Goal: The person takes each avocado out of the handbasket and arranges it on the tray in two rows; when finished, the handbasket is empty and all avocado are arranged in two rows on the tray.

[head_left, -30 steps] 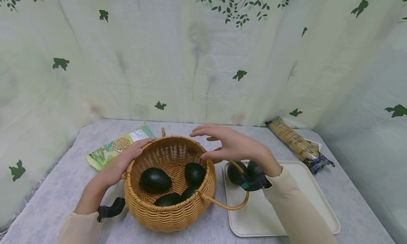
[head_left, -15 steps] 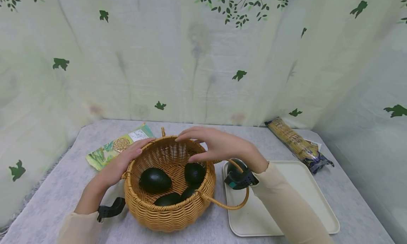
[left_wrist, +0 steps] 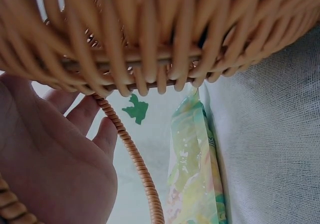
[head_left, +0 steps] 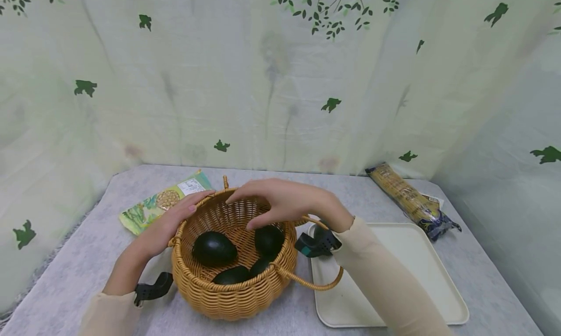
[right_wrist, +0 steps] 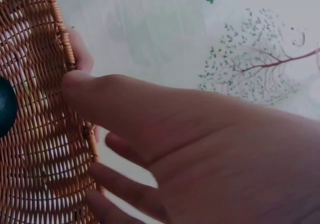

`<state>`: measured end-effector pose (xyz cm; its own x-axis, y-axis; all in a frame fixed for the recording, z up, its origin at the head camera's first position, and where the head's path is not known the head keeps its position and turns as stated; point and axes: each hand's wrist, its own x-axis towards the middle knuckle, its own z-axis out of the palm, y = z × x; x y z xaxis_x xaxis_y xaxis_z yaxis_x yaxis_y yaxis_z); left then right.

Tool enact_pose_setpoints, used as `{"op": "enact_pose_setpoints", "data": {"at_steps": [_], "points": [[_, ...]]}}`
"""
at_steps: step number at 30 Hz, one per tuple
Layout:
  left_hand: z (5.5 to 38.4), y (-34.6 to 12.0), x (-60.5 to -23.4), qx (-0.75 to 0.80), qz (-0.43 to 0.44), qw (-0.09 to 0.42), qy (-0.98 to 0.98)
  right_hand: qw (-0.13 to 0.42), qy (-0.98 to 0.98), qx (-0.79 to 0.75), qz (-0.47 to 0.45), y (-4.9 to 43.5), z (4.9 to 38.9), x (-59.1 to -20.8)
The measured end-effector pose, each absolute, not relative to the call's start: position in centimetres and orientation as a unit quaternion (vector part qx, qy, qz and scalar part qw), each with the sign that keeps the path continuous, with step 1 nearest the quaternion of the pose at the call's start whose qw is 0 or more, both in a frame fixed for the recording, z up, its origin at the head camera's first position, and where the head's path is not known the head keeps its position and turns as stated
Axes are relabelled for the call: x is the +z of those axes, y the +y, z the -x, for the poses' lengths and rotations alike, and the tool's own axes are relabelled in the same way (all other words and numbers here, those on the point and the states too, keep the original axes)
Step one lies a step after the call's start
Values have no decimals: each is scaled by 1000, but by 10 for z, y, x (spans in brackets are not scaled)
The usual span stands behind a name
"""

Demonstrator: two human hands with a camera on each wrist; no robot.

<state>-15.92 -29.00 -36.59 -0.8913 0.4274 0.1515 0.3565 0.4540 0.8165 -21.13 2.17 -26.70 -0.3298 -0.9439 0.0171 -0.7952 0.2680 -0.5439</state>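
In the head view, a round wicker basket stands on the cloth-covered table, holding several dark green avocados. My left hand rests against its left rim with fingers stretched along it. The left wrist view shows that hand's fingers beside the basket's side and handle. Over the basket's opening is my right hand, fingers loosely bent and apart, with nothing seen in its grasp. A dark avocado on the cream tray is mostly hidden behind the right wrist camera.
A green bag with a round picture lies behind the basket on the left. At the back right, a long packet of noodles lies beyond the tray. A basket handle hangs over the tray's left edge. Printed curtains enclose the table.
My right hand has moved left from the basket's right rim to above its opening, its wrist passing in front of the tray's avocados. My left hand and the basket have stayed put.
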Motion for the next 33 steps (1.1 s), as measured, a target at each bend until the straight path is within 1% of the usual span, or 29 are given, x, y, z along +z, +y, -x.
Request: {"op": "enact_pose_setpoints", "data": {"at_steps": [5, 15, 19, 26, 33], "points": [[159, -289, -365, 469, -230, 38, 852, 191, 777, -218, 558, 12, 212, -265], [160, -289, -366, 468, -232, 43, 852, 215, 763, -214, 571, -6, 215, -264], [159, -290, -366, 468, -229, 41, 853, 229, 755, -208, 578, -16, 218, -268], [158, -290, -367, 466, -226, 36, 855, 278, 746, -218, 565, -33, 225, -280], [161, -290, -368, 465, -229, 38, 854, 292, 735, -215, 573, -47, 230, -289]]}}
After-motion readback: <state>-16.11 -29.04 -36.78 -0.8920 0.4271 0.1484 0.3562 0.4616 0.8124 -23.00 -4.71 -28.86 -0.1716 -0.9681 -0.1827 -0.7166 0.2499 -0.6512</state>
